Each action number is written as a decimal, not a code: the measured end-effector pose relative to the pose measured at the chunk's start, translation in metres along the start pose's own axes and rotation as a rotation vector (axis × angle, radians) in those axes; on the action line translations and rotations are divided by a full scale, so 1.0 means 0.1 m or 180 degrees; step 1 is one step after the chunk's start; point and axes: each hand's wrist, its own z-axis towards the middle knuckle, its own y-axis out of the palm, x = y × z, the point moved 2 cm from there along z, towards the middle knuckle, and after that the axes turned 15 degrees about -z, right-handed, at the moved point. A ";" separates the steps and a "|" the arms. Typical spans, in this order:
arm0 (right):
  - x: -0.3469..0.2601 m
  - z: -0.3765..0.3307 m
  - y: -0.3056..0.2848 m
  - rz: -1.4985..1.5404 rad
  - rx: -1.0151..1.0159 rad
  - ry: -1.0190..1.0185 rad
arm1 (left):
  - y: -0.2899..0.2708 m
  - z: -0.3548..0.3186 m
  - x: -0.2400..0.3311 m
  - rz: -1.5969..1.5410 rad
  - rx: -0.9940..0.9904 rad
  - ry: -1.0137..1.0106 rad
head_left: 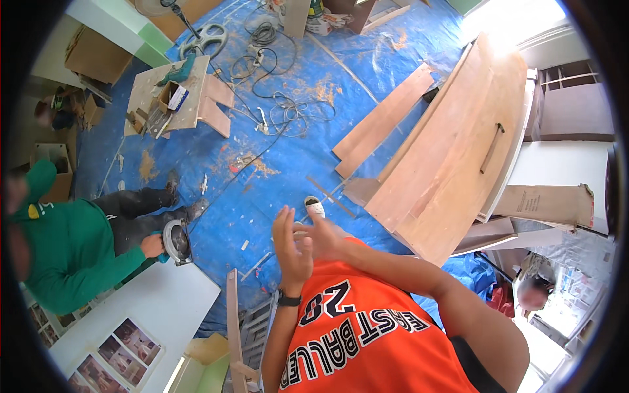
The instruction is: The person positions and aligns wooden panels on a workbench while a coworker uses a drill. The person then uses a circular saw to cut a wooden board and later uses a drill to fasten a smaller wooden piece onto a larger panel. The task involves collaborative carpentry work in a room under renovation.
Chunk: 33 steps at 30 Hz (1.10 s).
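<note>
Grip, left hand (pixel 292 255): fingers extended, nothing held. Right hand (pixel 325 241) just beside; fingers partly hidden, closure cannot be told. Blue sheeting (pixel 288 177) below.

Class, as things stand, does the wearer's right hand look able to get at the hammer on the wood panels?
Probably not without moving closer: the right hand is beside the left hand, and the hammer lies well across the wood panels. Nothing seems to cover it, though.
</note>
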 end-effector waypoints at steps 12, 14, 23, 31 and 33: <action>-0.31 -0.45 1.07 -0.5766 0.0417 -0.3625 | -0.19 -0.39 -1.15 -0.3546 0.0984 -0.2686; -0.09 -0.04 0.75 -0.6923 -0.0400 -0.3751 | 0.10 -0.30 -1.00 -0.4940 0.0527 -0.2028; -0.22 0.20 -0.77 -0.6551 0.1157 -0.0738 | -0.10 -0.85 -0.81 -0.4632 0.0458 -0.2576; 0.20 -0.03 -3.87 -0.6532 0.1709 0.0608 | -0.88 -2.59 -1.19 -0.0786 0.2145 -0.3616; 0.16 -0.05 -3.94 -0.6711 0.1487 0.0624 | -0.81 -3.29 -1.18 -0.1871 0.3111 -0.3459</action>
